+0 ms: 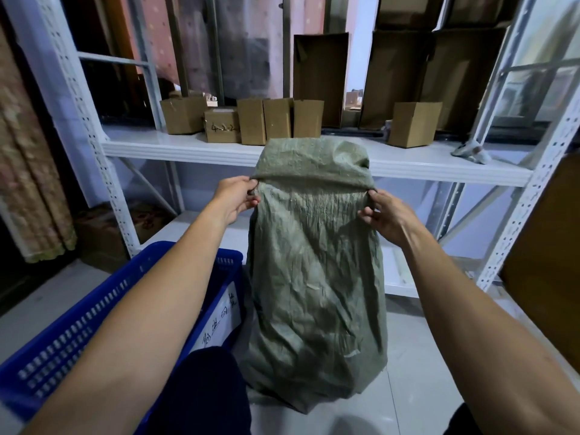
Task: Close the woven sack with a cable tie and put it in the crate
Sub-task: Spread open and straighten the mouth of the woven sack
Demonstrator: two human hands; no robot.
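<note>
Sack (317,277), seemingly full, in both hands (237,199) (383,215)

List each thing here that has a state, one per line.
woven sack: upright on the floor, top folded over, untied.
left hand: pinches the fold's left end.
right hand: pinches the fold's right end.
crate: on the floor left of the sack, not holding it.
cardboard boxes: standing on the shelf.

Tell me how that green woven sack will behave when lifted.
Probably floppy: the woven sack is creased and its top folds over where the left hand and right hand pinch it. Its bulging base suggests contents, so it may sag when lifted.
</note>
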